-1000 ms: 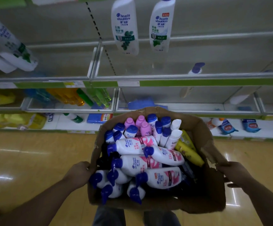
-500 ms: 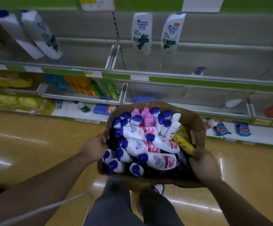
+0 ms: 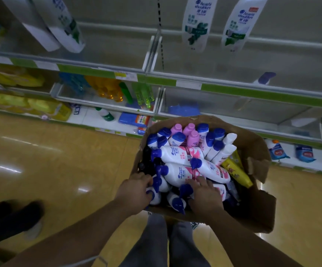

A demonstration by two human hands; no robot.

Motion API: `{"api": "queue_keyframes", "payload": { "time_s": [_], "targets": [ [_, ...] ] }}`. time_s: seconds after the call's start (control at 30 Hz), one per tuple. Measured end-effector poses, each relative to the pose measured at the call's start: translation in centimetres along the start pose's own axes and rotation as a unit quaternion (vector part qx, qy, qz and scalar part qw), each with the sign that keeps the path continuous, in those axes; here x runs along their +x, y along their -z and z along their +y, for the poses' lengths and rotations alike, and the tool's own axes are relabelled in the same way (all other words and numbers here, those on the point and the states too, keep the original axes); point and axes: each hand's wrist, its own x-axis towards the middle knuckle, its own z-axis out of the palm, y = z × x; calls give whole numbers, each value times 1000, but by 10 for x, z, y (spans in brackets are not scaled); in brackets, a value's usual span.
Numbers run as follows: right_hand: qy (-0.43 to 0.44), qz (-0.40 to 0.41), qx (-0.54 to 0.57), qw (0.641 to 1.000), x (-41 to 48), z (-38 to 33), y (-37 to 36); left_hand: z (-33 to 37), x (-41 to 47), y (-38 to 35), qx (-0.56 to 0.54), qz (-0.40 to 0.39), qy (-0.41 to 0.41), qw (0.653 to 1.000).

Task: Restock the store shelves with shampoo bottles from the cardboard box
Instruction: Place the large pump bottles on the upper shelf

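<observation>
An open cardboard box (image 3: 256,207) sits low in front of my legs. It is packed with white shampoo bottles (image 3: 181,154) with blue caps and pink labels, plus pink-capped bottles (image 3: 192,137) and a yellow tube (image 3: 237,172). My left hand (image 3: 135,193) lies over the box's near-left corner, its fingers curled down among the blue caps; what they grip is hidden. My right hand (image 3: 204,197) rests with spread fingers on a lying bottle (image 3: 219,189). On the glass shelf (image 3: 214,62) above stand two white bottles with green labels (image 3: 196,24).
Two more white bottles (image 3: 60,22) stand on the upper shelf at left. Lower shelves hold yellow, orange and green bottles (image 3: 106,89) and blue packs (image 3: 302,153). Another person's dark shoes (image 3: 12,214) stand on the shiny floor at left. My legs (image 3: 166,243) are under the box.
The box has dropped lower and closer to the shelves. My right hand left the box's right edge and came onto the bottles. My left hand slid inward at the near-left corner.
</observation>
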Motion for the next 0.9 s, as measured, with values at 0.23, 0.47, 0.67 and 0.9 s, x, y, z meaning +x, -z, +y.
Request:
{"api": "queue_keyframes", "payload": {
  "time_s": [0.23,0.47,0.67,0.9],
  "targets": [
    [-3,-16,-64,998,17,-13,-5,-7,-1,-9,29,3,-129,991],
    [-5,0,-61,998,14,-5,8,1,29,12,3,-47,-135,990],
    [-20,32,-17,999,-7,18,28,29,78,49,-16,-119,-97,988],
    [-87,86,140,982,-26,69,44,113,132,29,-99,-136,-33,985]
  ]
}}
